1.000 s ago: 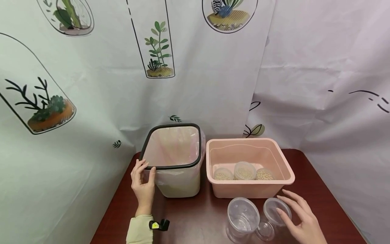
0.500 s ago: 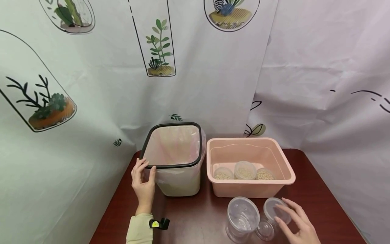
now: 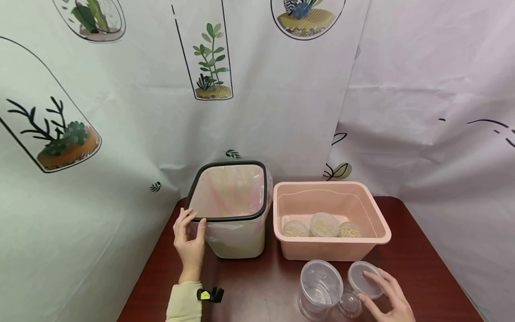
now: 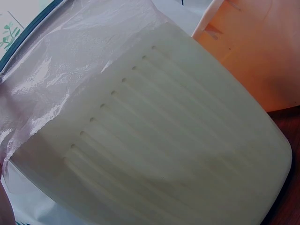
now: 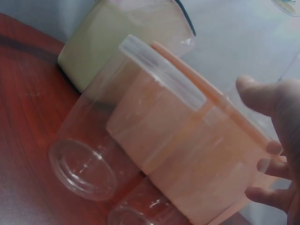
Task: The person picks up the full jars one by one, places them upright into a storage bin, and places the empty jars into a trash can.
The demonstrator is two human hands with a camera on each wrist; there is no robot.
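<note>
My left hand (image 3: 190, 250) holds the near left corner of a trash can (image 3: 243, 243), its fingers over the black rim and the thumb on the front side. A pinkish liner bag (image 4: 89, 56) hangs over the can's outside in the left wrist view. My right hand (image 3: 389, 295) is spread at a small clear plastic jar (image 3: 365, 278) with a translucent lid. Its index finger overlaps the lid and its thumb is at the near side. A taller clear plastic jar (image 3: 320, 288) stands upright just left of it, seen side-on in the right wrist view.
A pink plastic tub (image 3: 330, 252) stands behind the jars, right of the trash can. Inside it are three tubs of pale beads or beans (image 3: 323, 226). The dark red tabletop (image 3: 257, 299) meets a white plant-printed curtain (image 3: 281, 112) at the back and sides.
My right hand has moved left and closer onto the small jar, its fingers now over the lid. The left hand has stayed at the trash can's rim.
</note>
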